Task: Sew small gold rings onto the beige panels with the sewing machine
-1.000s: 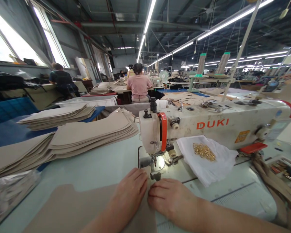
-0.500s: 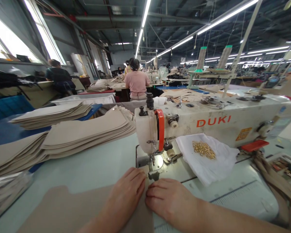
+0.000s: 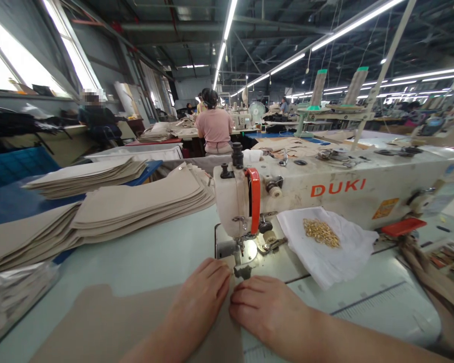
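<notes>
A flat beige fabric panel (image 3: 136,315) lies on the pale green table in front of a white sewing machine (image 3: 295,184). My left hand (image 3: 204,290) rests on the panel, its fingers bent and pressed together at the strip near the right edge. Closed against that same edge, my right hand (image 3: 267,307) has its fingertips curled onto the fabric. The hands are a small gap apart. Just beyond them is the presser foot (image 3: 242,246), over the lit metal plate; the panel's narrow far end stops short of it. My thumbs are mostly hidden.
Stacks of beige panels (image 3: 144,206) lie at the left, by a clear plastic bag (image 3: 18,297). Gold metal rings (image 3: 321,232) sit on a white cloth (image 3: 336,264) beside the machine. Thread cones (image 3: 318,91) stand behind. A person in pink (image 3: 214,126) sits ahead.
The whole view has shifted slightly, so the machine and stacks appear a little further right. Both hands keep nearly the same grip and place on the panel.
</notes>
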Tool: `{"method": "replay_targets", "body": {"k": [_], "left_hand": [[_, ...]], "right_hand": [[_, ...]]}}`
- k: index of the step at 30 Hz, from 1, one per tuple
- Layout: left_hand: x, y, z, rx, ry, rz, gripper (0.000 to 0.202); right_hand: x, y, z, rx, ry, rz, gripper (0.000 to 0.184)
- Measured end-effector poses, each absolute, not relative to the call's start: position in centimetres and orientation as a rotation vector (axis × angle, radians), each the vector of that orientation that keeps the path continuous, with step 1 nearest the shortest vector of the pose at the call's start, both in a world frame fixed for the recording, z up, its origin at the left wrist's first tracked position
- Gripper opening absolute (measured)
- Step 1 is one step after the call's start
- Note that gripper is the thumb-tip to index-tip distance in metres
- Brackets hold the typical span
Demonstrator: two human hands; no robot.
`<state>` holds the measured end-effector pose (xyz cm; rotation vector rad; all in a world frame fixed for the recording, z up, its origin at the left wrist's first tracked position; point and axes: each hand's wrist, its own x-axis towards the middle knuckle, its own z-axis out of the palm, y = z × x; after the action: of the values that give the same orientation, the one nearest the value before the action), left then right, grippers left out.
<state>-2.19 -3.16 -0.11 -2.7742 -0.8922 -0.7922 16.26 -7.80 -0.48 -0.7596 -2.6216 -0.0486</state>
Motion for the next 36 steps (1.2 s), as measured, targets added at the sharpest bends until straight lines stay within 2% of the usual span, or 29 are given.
{"method": "replay_targets", "body": {"k": [4,12,25,36], "left_hand": [[-2.3,-3.3,-0.1,-2.794,-0.921,-0.800,0.027],[-2.4,-4.2,0.7,-2.821,-0.959,-0.864,0.024],[-1.6,-4.1,0.6,-2.857,-1.041,-0.895,0.020],[0.2,-0.9,0.0,-2.842,-0.993,-0.931,0.021]], "right_hand": [[16.2,-7.9,-0.1,-0.810,-2.638,-0.073,0.007],[15.7,-7.2,0.3,-0.916,-2.641,-0.238,0.015],[16.1,-6.3,0.2,-0.943,-2.678,-0.308,0.009],[17.9,-4.3,0.2,-1.049,-2.640,-0.199,0.013]]}}
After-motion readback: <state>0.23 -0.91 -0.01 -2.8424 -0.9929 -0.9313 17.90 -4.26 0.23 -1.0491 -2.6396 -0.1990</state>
